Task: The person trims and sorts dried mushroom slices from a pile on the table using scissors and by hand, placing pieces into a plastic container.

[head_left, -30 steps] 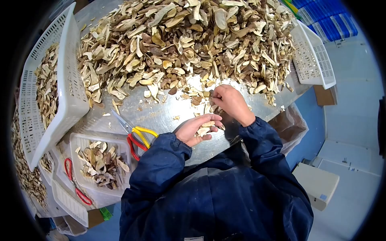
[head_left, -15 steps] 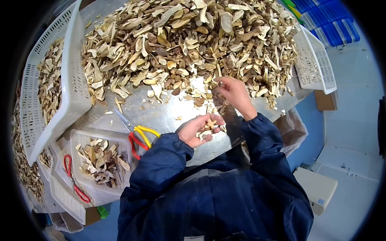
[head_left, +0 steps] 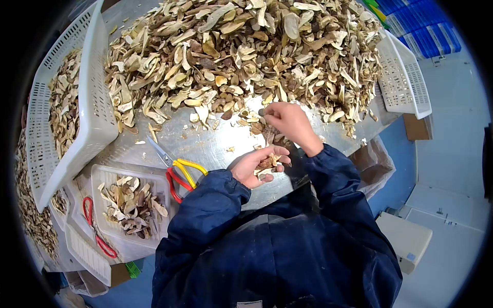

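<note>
Cream-and-brown slices (head_left: 266,163) lie in the left grip (head_left: 250,168).

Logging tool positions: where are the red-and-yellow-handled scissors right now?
Head view, left of centre: the scissors lie on the metal table, between the left hand and the plastic tray, handles by the left sleeve.

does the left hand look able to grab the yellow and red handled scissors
Probably not while the left hand is cupped around slices, though the scissors lie close beside its sleeve.

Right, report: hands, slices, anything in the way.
Left hand cupped, holding slices. Right hand at near edge of pile; grip unclear. Yellow-and-red-handled scissors beside left sleeve, clear of both hands.
</note>
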A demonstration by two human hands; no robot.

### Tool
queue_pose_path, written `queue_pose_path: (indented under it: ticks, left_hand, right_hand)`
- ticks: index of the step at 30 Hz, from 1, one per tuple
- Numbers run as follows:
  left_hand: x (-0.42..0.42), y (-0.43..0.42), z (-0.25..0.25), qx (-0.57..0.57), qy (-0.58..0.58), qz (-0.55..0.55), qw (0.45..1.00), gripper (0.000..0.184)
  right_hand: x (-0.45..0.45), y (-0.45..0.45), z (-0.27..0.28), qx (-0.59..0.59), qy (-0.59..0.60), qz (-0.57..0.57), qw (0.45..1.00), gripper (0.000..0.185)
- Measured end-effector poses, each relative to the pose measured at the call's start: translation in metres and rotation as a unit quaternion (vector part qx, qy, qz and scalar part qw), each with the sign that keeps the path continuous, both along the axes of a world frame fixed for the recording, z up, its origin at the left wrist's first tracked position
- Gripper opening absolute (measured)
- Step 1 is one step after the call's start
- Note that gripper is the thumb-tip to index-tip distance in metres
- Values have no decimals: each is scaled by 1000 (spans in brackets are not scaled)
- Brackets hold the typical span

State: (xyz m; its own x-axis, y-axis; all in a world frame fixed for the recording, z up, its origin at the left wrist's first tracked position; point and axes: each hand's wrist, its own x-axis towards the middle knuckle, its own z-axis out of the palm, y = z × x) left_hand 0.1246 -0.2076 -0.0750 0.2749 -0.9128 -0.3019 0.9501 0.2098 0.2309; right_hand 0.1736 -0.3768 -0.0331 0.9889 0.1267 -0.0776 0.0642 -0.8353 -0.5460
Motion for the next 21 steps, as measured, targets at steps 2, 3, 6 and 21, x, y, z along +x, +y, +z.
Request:
queue_pose_path:
  ticks: [2,3,6,21]
  left_hand:
    - [-3,1,-10,-39,32,12,999,34]
    - [-2,2,-10,-35,25,9,999,34]
    - [-3,-1,-10,-14,11,9,1000,39]
    - [-1,0,5,12,-43,-39,998,30]
  right_hand:
    - [-1,8,-9,-50,-16,-10,999,18]
    - [1,9,-13,-58,-14,-20,998,17]
    - [1,-2,-5,-17,17,-51,998,17]
    - [-11,20,3,-59,36,53,996,24]
